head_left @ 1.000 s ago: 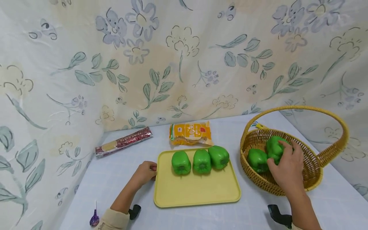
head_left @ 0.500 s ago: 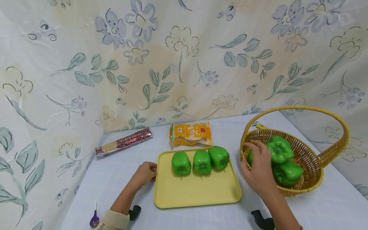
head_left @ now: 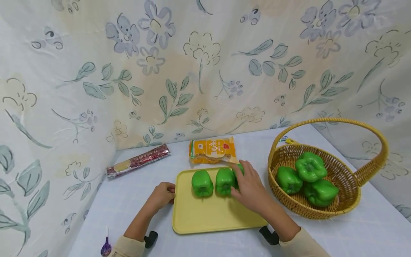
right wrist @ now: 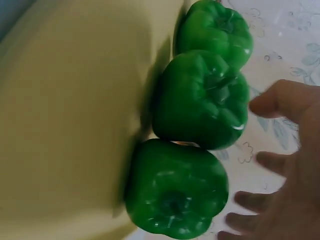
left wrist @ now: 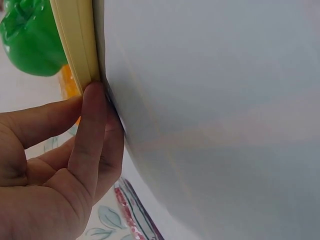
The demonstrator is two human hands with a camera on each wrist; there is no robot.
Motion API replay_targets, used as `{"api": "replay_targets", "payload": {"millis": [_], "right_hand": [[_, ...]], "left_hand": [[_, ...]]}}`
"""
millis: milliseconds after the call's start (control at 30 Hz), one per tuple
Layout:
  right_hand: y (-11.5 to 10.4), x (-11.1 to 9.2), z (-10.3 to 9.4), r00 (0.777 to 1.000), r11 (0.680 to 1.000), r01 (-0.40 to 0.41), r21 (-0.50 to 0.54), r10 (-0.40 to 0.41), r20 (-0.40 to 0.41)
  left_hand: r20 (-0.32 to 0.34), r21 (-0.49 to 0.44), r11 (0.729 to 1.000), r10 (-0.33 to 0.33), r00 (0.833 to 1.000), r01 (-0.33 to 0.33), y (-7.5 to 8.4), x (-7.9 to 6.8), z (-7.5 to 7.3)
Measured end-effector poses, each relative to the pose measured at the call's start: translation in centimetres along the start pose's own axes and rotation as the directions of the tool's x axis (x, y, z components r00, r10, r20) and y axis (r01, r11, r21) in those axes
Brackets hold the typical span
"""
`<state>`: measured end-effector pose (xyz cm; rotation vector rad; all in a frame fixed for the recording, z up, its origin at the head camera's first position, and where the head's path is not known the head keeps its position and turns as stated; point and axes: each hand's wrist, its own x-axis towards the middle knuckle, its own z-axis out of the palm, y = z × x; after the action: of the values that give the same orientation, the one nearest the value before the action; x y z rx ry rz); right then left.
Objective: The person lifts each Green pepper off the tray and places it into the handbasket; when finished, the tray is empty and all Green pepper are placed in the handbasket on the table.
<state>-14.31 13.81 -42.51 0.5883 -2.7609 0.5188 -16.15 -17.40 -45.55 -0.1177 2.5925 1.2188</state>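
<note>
My left hand (head_left: 163, 195) pinches the left edge of a yellow tray (head_left: 208, 221); the left wrist view shows thumb and fingertips at its rim (left wrist: 77, 45). Three green bell peppers stand in a row along the tray's far side: a left pepper (head_left: 202, 183), a middle pepper (head_left: 224, 181) and a right one mostly hidden behind my right hand (head_left: 252, 187). That hand hovers over the right pepper with fingers spread. In the right wrist view its fingers (right wrist: 260, 200) are apart from the peppers (right wrist: 200, 100) and hold nothing.
A wicker basket (head_left: 273, 171) with a tall handle stands at the right, with three green peppers (head_left: 310, 167) inside. Behind the tray lies an orange snack packet (head_left: 212, 150). A dark red long packet (head_left: 139, 160) is back left, a purple lollipop (head_left: 106, 247) front left.
My right hand has let go of a pepper in the basket, passed over the basket's left side, and moved left to the tray's right pepper. The left hand has stayed at the tray edge.
</note>
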Motion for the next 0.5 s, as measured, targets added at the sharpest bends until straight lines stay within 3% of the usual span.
{"api": "replay_targets", "payload": {"millis": [200,500], "right_hand": [[0.9,-0.3,0.9,0.996,0.997,-0.075,-0.019,0.076,0.053],[1.9,0.1,1.4,0.996,0.996,-0.082,-0.048,0.083,0.029]], "left_hand": [[0.006,0.009,1.0,-0.014,1.0,0.014,0.2,-0.1,0.1],[0.008,-0.007,1.0,-0.001,1.0,0.001,0.1,-0.2,0.0]]}}
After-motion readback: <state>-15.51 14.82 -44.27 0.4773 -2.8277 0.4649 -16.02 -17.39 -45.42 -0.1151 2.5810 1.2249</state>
